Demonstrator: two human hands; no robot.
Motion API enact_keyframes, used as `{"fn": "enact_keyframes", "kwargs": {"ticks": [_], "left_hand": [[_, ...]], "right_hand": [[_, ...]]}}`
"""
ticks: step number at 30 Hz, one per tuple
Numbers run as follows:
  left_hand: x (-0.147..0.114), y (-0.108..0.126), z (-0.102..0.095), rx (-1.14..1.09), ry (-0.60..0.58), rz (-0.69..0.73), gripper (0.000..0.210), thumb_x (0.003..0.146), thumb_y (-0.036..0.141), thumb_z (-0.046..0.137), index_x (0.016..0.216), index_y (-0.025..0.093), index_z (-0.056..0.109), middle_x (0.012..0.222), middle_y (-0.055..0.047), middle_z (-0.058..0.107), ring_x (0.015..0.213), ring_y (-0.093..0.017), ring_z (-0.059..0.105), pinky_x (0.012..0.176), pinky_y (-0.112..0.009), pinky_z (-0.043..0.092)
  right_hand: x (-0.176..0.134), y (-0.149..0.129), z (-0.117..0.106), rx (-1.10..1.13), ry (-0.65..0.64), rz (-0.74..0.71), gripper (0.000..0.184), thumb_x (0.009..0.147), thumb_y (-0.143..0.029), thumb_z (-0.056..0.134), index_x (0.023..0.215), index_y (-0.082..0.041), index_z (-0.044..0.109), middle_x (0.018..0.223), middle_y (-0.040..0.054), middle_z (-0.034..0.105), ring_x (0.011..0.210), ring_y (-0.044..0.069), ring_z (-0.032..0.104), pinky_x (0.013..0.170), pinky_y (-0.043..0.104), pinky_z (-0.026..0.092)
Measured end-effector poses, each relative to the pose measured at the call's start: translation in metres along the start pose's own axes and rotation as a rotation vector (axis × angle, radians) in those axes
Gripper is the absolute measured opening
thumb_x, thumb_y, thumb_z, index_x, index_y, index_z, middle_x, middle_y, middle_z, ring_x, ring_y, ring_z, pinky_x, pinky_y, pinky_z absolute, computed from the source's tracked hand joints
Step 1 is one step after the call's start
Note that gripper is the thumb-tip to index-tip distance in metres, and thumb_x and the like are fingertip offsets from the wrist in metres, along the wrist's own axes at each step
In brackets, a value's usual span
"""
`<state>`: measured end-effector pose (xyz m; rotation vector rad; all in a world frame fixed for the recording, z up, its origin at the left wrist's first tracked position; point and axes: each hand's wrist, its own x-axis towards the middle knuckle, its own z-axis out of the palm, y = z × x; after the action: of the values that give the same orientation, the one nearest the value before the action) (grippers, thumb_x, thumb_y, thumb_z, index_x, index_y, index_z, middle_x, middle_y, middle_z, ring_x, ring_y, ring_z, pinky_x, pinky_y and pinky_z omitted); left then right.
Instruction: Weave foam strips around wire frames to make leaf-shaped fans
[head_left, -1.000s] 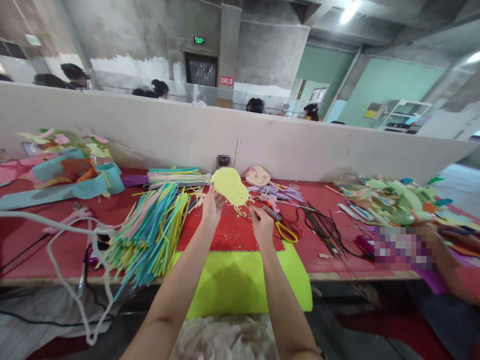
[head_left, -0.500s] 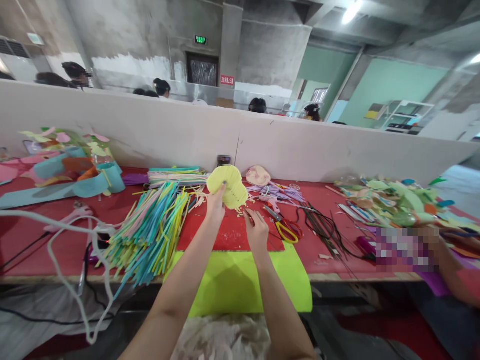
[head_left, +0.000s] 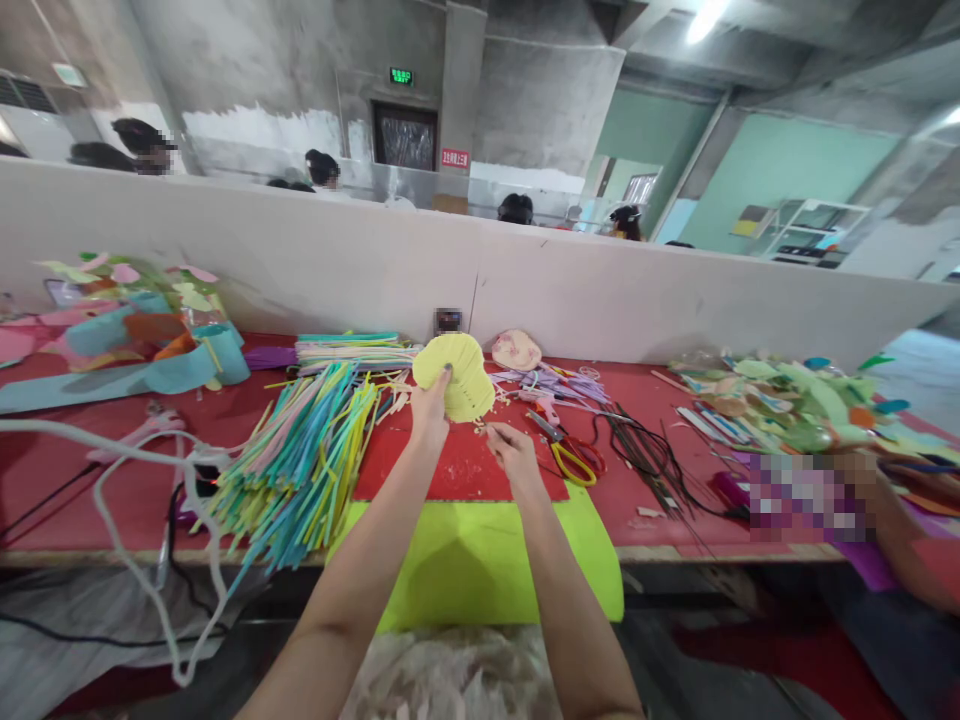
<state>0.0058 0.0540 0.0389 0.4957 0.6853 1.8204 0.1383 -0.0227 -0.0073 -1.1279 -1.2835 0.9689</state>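
My left hand point(head_left: 430, 405) grips a pale yellow flat piece point(head_left: 463, 375) with a rounded, lobed outline, the thumb lying on its face. Fine ridges or slits run across the piece, and a row of small dark marks shows near its lower part. Just below its lower right edge, my right hand point(head_left: 510, 447) is closed in a pinch; what the fingertips hold is too small to make out. Small pale crumbs point(head_left: 480, 425) lie around the fingertips. Both hands are above a red mat point(head_left: 465, 475), which overlaps a bright yellow-green sheet point(head_left: 495, 560) at the table's front edge.
Coloured strips point(head_left: 300, 470) are heaped to the left, beside a pink glue gun point(head_left: 146, 435) and white cable. Yellow-handled scissors point(head_left: 574, 462), another pink glue gun point(head_left: 544, 405) and dark wires point(head_left: 652, 455) lie right. Cut pieces point(head_left: 802, 400) and a co-worker's arm point(head_left: 900, 510) are farther right.
My right hand has turned slightly, its pinched fingertips moving up and left toward the yellow piece's lower edge. My left hand still holds the piece, barely shifted.
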Motion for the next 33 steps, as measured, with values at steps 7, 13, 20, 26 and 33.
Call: {"fn": "enact_keyframes", "kwargs": {"ticks": [7, 13, 20, 26, 33], "left_hand": [[0.002, 0.000, 0.000, 0.063, -0.035, 0.074, 0.034, 0.059, 0.019, 0.078, 0.092, 0.014, 0.068, 0.105, -0.009, 0.069, 0.095, -0.020, 0.066, 0.086, -0.034, 0.051], [0.008, -0.004, -0.005, 0.056, 0.040, 0.065, 0.037, 0.060, 0.015, 0.076, 0.096, 0.014, 0.067, 0.112, -0.011, 0.067, 0.101, -0.021, 0.064, 0.089, -0.035, 0.050], [0.003, -0.005, -0.004, -0.025, 0.018, -0.044, 0.039, 0.063, 0.012, 0.074, 0.101, 0.016, 0.064, 0.121, -0.010, 0.062, 0.107, -0.022, 0.061, 0.090, -0.036, 0.050], [0.009, -0.006, -0.010, 0.087, -0.009, 0.049, 0.037, 0.058, 0.017, 0.077, 0.094, 0.016, 0.067, 0.109, -0.009, 0.068, 0.102, -0.023, 0.063, 0.090, -0.038, 0.050], [0.013, -0.004, -0.010, 0.093, -0.077, 0.017, 0.036, 0.053, 0.020, 0.080, 0.087, 0.014, 0.069, 0.103, -0.010, 0.070, 0.097, -0.024, 0.065, 0.087, -0.038, 0.051]], "right_hand": [[0.002, -0.008, 0.001, 0.229, -0.078, 0.195, 0.033, 0.066, -0.048, 0.068, 0.079, -0.017, 0.065, 0.049, -0.0065, 0.042, 0.037, 0.003, 0.020, 0.038, 0.020, 0.012], [-0.007, -0.004, 0.011, -0.424, 0.260, -0.314, 0.030, 0.086, -0.038, 0.048, 0.088, -0.017, 0.070, 0.076, 0.0067, 0.067, 0.068, 0.018, 0.059, 0.064, 0.028, 0.044], [-0.017, 0.006, 0.015, -0.761, 0.444, -0.520, 0.032, 0.091, -0.025, 0.040, 0.104, -0.017, 0.068, 0.095, 0.0120, 0.070, 0.088, 0.021, 0.064, 0.080, 0.030, 0.045], [-0.003, 0.000, 0.013, -0.294, 0.193, -0.207, 0.030, 0.084, -0.040, 0.050, 0.081, -0.017, 0.068, 0.062, 0.0023, 0.061, 0.056, 0.015, 0.052, 0.055, 0.025, 0.040], [0.004, -0.001, 0.003, 0.342, -0.164, 0.328, 0.032, 0.063, -0.044, 0.071, 0.078, -0.017, 0.062, 0.048, -0.0083, 0.038, 0.037, 0.003, 0.014, 0.037, 0.020, 0.009]]}}
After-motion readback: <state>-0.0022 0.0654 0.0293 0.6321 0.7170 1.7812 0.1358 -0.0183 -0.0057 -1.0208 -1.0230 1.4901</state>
